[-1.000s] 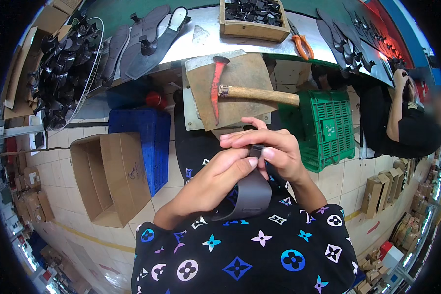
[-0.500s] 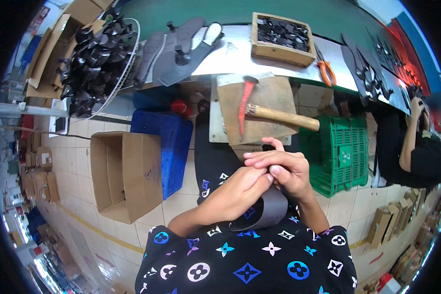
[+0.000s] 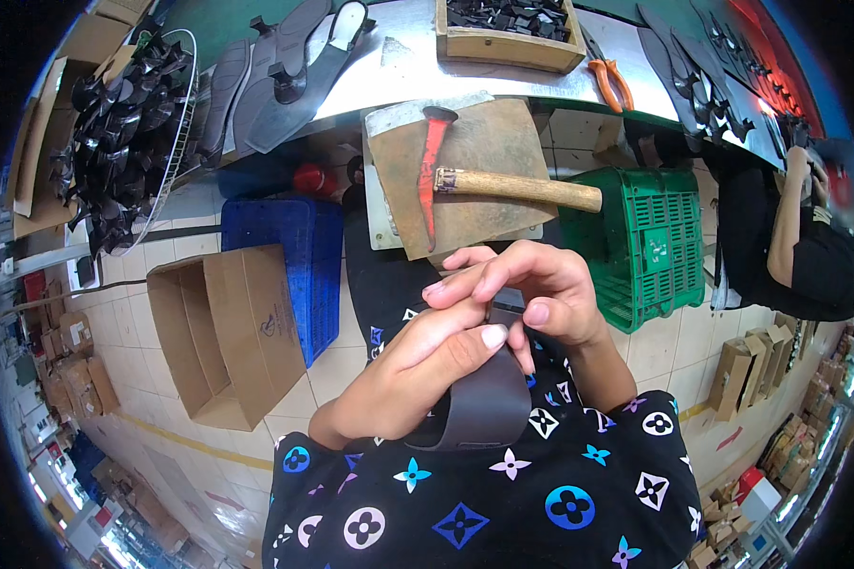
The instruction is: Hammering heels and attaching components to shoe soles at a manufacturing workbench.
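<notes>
Now 2 hands, left hand [image 3: 417, 375] & right hand [image 3: 531, 294], gripping dark strap [image 3: 479, 408]

The dark strip [image 3: 479, 408] between both hands looks like matt, smooth leather. The hammer [image 3: 465, 180] has a wooden handle and red-painted metal head — it lies on a rough, worn board [image 3: 489, 142]. The worktop [image 3: 389, 71] is shiny metal — the green crate [image 3: 650, 242] is plastic.

red hammer [image 3: 465, 180] on block | green crate [image 3: 650, 242] | cardboard box [image 3: 223, 332]

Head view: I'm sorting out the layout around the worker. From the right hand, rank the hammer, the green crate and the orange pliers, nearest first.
From the right hand:
1. Hammer, just above on the board.
2. Green crate, to its right.
3. Orange pliers, up on the bench.
</notes>
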Demonstrator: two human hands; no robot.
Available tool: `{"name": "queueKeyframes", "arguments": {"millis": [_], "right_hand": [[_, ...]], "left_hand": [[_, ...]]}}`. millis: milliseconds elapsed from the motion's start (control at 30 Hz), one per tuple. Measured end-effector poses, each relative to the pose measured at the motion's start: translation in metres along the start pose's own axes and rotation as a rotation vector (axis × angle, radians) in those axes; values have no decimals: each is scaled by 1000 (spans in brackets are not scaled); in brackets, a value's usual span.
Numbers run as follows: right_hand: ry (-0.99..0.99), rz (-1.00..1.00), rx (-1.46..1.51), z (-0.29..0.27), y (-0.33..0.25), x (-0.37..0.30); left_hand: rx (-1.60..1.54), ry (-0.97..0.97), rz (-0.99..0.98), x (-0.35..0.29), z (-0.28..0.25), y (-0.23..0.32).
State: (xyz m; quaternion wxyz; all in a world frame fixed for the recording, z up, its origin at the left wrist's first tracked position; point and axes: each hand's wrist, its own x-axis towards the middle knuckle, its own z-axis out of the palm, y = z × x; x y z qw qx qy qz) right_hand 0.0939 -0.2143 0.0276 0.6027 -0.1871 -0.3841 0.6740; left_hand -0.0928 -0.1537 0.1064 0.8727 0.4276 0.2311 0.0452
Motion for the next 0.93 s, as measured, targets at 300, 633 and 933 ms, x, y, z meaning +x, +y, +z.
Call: {"name": "queueKeyframes", "arguments": {"millis": [300, 633, 933], "right_hand": [[-77, -5, -122, -12, -9, 19], [157, -152, -642, 6, -11, 21], [311, 103, -775, 3, -6, 45]], "left_hand": [[199, -37, 104, 12, -7, -1], [189, 3, 60, 16, -22, 5], [405, 672, 231, -7, -58, 34]]}}
